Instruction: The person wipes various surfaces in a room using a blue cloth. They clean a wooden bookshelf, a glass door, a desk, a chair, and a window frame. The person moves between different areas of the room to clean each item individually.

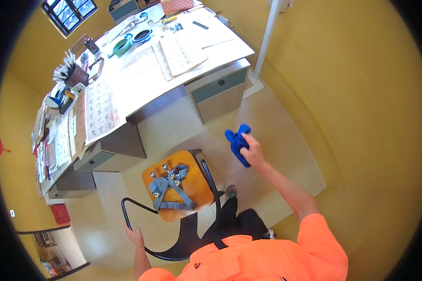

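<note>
Right hand [254, 152]: closed, thumb and fingers pinching a crumpled blue cloth [238, 142]. We find the cloth directly in this grip; two bunched lobes stick out past the fingertips on the far side, and a longer fold hangs from the near-left of the fingers. The cloth is held clear of the chair and the desk.

Left hand [135, 235]: fingers closed around the black tubular armrest [125, 213] of the chair; exact finger placement is too small for us to read.

To the left of the cloth grip and nearer the body, we note the orange-yellow wooden chair seat [199, 188]. On it lie grey webbing straps [179, 191], loosely crossed, with shiny metal balls [177, 182] among them. This seat is beyond and to the right of the left-hand grip.

Beyond both grips stands the white-topped desk [145, 96]. Its drawer pedestal [220, 91] is the part nearest the cloth, just past it and slightly left. Farther left of the right-hand grip, we record a calligraphy sheet [101, 112], a brush pot [78, 76] full of brushes and a green bowl [122, 46].
</note>
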Demonstrator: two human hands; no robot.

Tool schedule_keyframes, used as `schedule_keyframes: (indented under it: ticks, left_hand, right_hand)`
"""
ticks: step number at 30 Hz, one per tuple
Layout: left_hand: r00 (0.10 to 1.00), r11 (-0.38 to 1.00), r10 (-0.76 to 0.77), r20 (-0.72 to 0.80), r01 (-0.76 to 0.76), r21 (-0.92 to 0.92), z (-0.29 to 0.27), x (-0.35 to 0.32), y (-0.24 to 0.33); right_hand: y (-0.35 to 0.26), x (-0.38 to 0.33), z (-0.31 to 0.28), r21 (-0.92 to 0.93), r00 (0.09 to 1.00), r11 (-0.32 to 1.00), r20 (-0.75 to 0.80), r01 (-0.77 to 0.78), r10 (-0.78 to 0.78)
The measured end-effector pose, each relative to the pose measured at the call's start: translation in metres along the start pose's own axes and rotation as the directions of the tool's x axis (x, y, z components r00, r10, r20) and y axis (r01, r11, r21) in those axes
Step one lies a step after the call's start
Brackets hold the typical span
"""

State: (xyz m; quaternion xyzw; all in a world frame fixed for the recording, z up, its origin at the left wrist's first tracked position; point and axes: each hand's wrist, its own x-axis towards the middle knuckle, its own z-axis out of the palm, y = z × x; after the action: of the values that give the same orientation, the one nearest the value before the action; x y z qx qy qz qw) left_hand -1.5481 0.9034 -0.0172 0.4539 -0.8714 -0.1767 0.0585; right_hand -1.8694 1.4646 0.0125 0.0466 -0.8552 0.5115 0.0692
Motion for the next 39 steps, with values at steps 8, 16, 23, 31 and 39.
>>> schedule_keyframes:
  ticks: [8,16,23,31,39]
  left_hand:
    - [0.982,0.987,-0.055,-0.18,0.025,-0.162,0.001,-0.064,0.055]
    - [0.957,0.878,-0.256,-0.133,0.172,-0.447,0.024,-0.17,0.221]
    - [0.927,0.758,-0.273,0.257,0.372,-0.536,0.085,-0.195,0.437]
    - [0.936,0.767,0.012,0.352,0.218,-0.604,0.115,-0.149,0.619]
    - [0.871,0.681,-0.006,0.492,0.363,-0.636,0.167,-0.143,0.648]
  right_hand:
    - [0.03,0.234,0.08,-0.595,0.958,0.751,0.197,0.286,-0.209]
    - [0.07,0.363,0.182,-0.422,0.802,0.707,0.478,0.568,-0.359]
    - [0.156,0.415,0.053,-0.445,0.705,0.644,0.677,0.622,-0.212]
    - [0.219,0.479,-0.055,-0.297,0.882,0.844,0.303,0.446,-0.36]
    - [0.222,0.49,-0.068,-0.243,0.839,0.824,0.35,0.511,-0.417]
